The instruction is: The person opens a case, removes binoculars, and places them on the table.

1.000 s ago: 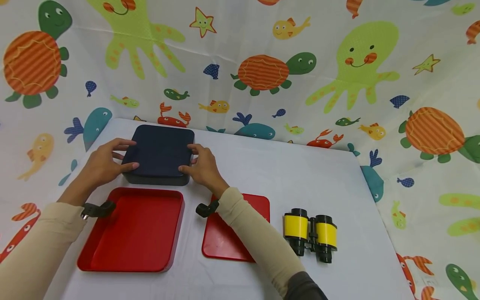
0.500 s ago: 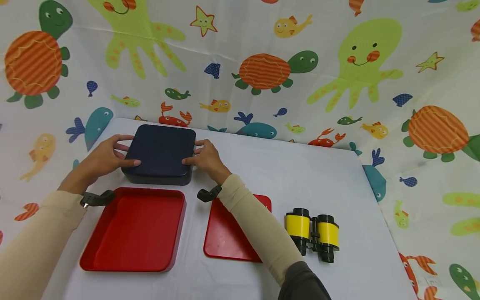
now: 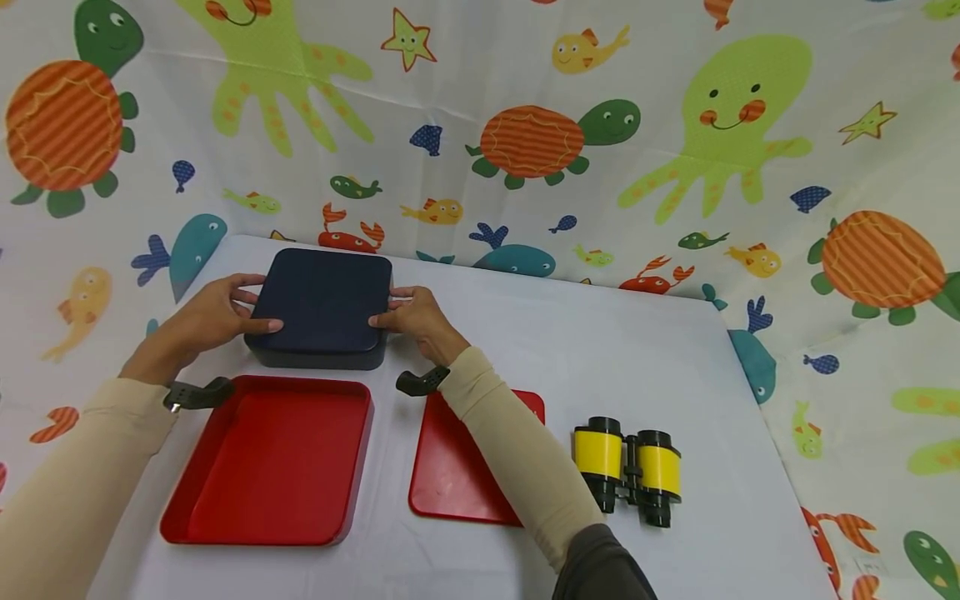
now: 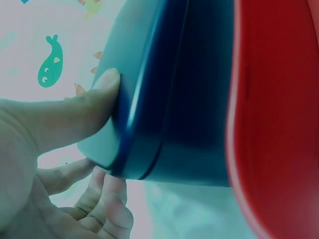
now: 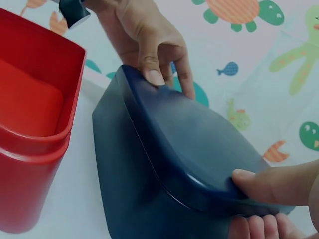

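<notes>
A dark blue box [image 3: 318,360] with a rounded-corner lid [image 3: 326,296] stands at the back left of the white table. My left hand [image 3: 204,318] holds the lid's left side, thumb on top near the front corner, the other fingers down by the edge. On the opposite side my right hand [image 3: 424,327] grips it likewise, its thumb [image 5: 269,184] on the lid's top and its fingertips [image 5: 255,228] below the rim. A thin seam between lid and box runs unbroken in both wrist views.
Right in front of the box is an open red box [image 3: 277,462] with nothing inside. A flat red lid [image 3: 457,475] lies under my right forearm. Yellow and black binoculars [image 3: 628,467] lie farther right. A sea-animal cloth [image 3: 450,83] hangs behind the table.
The fingers of both hands have slid from the lid's top edges down to its sides, while the thumbs stay on top. The blue box has hardly moved.
</notes>
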